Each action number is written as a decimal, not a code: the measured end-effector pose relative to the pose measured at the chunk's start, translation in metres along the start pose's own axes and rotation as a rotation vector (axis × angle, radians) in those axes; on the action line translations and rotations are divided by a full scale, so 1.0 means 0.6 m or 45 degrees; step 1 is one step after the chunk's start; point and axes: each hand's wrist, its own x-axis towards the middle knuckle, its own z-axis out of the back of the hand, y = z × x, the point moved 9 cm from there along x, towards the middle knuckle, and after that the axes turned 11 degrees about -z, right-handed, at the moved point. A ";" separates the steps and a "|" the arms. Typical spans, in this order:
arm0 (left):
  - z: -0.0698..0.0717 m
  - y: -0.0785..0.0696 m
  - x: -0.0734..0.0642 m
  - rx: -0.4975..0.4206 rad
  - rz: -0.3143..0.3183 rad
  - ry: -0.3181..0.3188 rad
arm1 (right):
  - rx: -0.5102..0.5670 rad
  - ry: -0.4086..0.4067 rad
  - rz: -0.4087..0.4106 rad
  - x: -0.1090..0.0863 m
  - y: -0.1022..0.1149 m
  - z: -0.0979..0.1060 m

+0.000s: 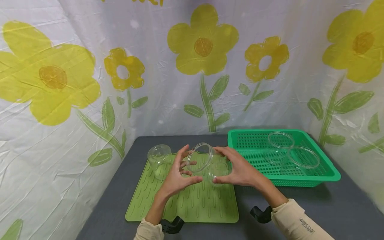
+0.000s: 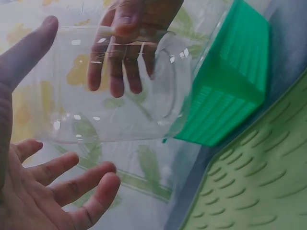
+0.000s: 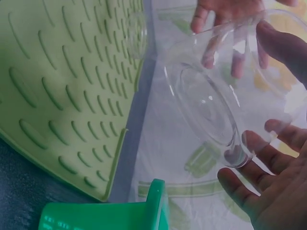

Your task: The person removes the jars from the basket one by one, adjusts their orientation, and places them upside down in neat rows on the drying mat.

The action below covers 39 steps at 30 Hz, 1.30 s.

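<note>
A clear plastic jar [image 1: 218, 169] is held tilted above the green mat [image 1: 207, 210], its round open rim facing left toward my left hand. My right hand [image 1: 241, 169] grips it near the base end, thumb on one side and fingers on the other. In the right wrist view, the fingertips sit against the jar's base edge [image 3: 235, 155]. My left hand [image 1: 177, 176] is beside the rim with its fingers spread, and the left wrist view shows them apart below the jar wall [image 2: 124, 117]. A second clear jar [image 1: 159, 163] stands at the mat's back left corner.
A green perforated basket [image 1: 288, 182] sits at the right of the dark table [image 1: 105, 206], holding two clear jars, one farther back [image 1: 280, 140] and one nearer [image 1: 303, 157]. A flower-printed curtain [image 1: 168, 113] hangs behind and at both sides.
</note>
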 end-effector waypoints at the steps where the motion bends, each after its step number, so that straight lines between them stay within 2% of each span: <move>1: 0.004 -0.003 0.001 0.050 0.002 -0.005 | -0.023 -0.002 0.005 0.000 0.000 0.000; 5: 0.015 -0.021 0.008 0.318 0.014 -0.003 | -0.147 -0.010 0.025 0.000 0.004 0.000; 10: 0.014 -0.042 0.021 0.650 0.026 0.082 | -0.286 -0.033 0.061 0.000 0.009 -0.003; 13: 0.010 -0.046 0.025 0.768 0.049 0.140 | -0.352 -0.048 0.079 0.000 0.010 -0.006; 16: 0.006 -0.045 0.027 0.820 0.059 0.179 | -0.399 -0.062 0.094 -0.001 0.011 -0.009; 22: 0.000 -0.041 0.028 0.846 0.051 0.212 | -0.452 -0.096 0.130 -0.003 0.017 -0.008; 31: 0.001 -0.037 0.024 0.757 0.069 0.175 | -0.479 -0.106 0.156 -0.004 0.025 -0.009; 35: 0.006 -0.035 0.019 0.699 0.071 0.131 | -0.436 -0.088 0.133 -0.003 0.021 -0.009; 39: 0.012 -0.031 0.013 0.621 0.071 0.089 | -0.322 -0.077 0.077 -0.003 0.010 -0.003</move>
